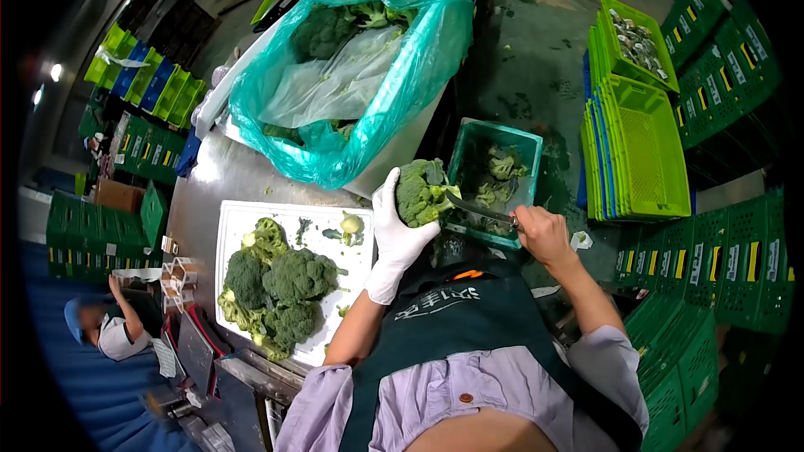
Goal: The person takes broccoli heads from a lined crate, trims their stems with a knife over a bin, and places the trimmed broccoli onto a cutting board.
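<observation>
My left hand (400, 230), in a white glove, holds a broccoli head (421, 192) with its stem facing right. My bare right hand (543, 234) grips a knife (481, 210), whose curved blade reaches to the broccoli's stem. Below the blade sits a green bin (537, 151) with broccoli trimmings (505, 167) inside. Several broccoli heads (289, 276) lie on a white tray (239, 222) to the left, along with a cut stem piece (351, 224). Behind them, a box lined with a teal plastic bag (435, 25) holds more broccoli (322, 32).
The metal table (201, 192) carries the tray and lined box. Stacked lime-green crates (645, 130) and dark green crates (741, 251) stand at the right. Another person (117, 322) is at the far lower left. More crates (151, 146) stand at the left.
</observation>
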Action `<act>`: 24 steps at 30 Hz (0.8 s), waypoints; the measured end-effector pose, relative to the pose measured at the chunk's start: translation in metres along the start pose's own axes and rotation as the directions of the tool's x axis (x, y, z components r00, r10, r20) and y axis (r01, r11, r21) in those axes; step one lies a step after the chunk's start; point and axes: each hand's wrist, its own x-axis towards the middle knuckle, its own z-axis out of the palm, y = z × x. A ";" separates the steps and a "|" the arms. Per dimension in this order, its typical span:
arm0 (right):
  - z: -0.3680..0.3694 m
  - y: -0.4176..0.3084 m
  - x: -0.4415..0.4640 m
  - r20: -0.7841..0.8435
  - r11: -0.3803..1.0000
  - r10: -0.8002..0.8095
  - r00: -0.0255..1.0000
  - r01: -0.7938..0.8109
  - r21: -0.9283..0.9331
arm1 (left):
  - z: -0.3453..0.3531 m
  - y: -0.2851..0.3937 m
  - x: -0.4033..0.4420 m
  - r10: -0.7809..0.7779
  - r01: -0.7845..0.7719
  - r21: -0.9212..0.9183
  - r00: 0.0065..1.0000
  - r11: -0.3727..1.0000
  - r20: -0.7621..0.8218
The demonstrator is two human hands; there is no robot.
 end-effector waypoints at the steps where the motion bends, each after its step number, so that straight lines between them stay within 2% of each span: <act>1: 0.001 0.001 0.001 0.004 1.000 -0.005 1.000 0.005 0.005 | 0.000 -0.002 -0.001 -0.006 0.006 0.003 1.000 1.000 -0.005; 4: 0.004 0.007 0.006 0.016 0.996 -0.072 0.997 0.071 0.049 | -0.001 -0.004 -0.002 -0.068 0.068 0.002 0.998 0.998 0.002; 6: 0.007 0.009 0.005 0.064 0.996 -0.086 0.994 0.088 -0.028 | -0.001 -0.007 -0.003 -0.037 0.036 0.031 0.999 0.999 0.002; 8: 0.010 0.006 0.006 0.032 0.993 -0.060 0.998 0.063 -0.102 | -0.001 -0.005 0.000 0.002 -0.002 0.055 1.000 0.998 0.006; 10: 0.016 0.003 0.003 0.001 0.985 -0.038 0.999 0.038 -0.171 | -0.005 0.004 0.001 -0.173 0.161 0.120 0.980 0.980 0.101; 12: 0.034 0.003 -0.006 0.066 0.953 -0.003 0.998 0.023 -0.302 | -0.007 0.001 0.003 -0.193 0.169 0.171 0.973 0.971 0.129; 13: 0.040 0.005 -0.007 0.066 0.953 0.000 0.998 0.020 -0.301 | -0.007 0.002 0.007 -0.209 0.172 0.220 0.965 0.960 0.156; 14: 0.047 0.008 -0.008 0.202 0.922 0.184 0.962 -0.098 -0.373 | -0.008 0.005 0.008 -0.249 0.193 0.270 0.949 0.943 0.194; 15: 0.055 0.012 -0.008 0.318 0.867 0.364 0.875 -0.195 -0.458 | -0.009 0.005 0.006 -0.253 0.194 0.270 0.947 0.943 0.200; 16: 0.066 0.041 -0.010 0.357 0.859 0.446 0.821 -0.281 -0.428 | -0.010 0.004 0.005 -0.257 0.194 0.261 0.938 0.946 0.234; 17: 0.074 0.066 -0.016 0.329 0.834 0.522 0.787 -0.389 -0.393 | -0.011 0.003 0.003 -0.262 0.196 0.252 0.928 0.948 0.266; 19: 0.073 0.087 -0.026 0.329 0.774 0.630 0.704 -0.607 -0.181 | -0.008 0.004 0.008 -0.246 0.193 0.237 0.945 0.952 0.217; 22: 0.057 0.065 -0.028 0.334 0.744 0.646 0.686 -0.664 -0.078 | -0.008 -0.005 0.003 -0.242 0.214 0.173 0.957 0.961 0.160; 23: 0.060 0.058 -0.036 0.284 0.849 0.496 0.820 -0.527 0.037 | -0.005 -0.009 0.002 -0.247 0.219 0.171 0.956 0.960 0.161; 24: 0.057 0.046 -0.037 0.292 0.866 0.418 0.860 -0.474 0.158 | -0.004 -0.009 0.002 -0.238 0.213 0.154 0.957 0.965 0.166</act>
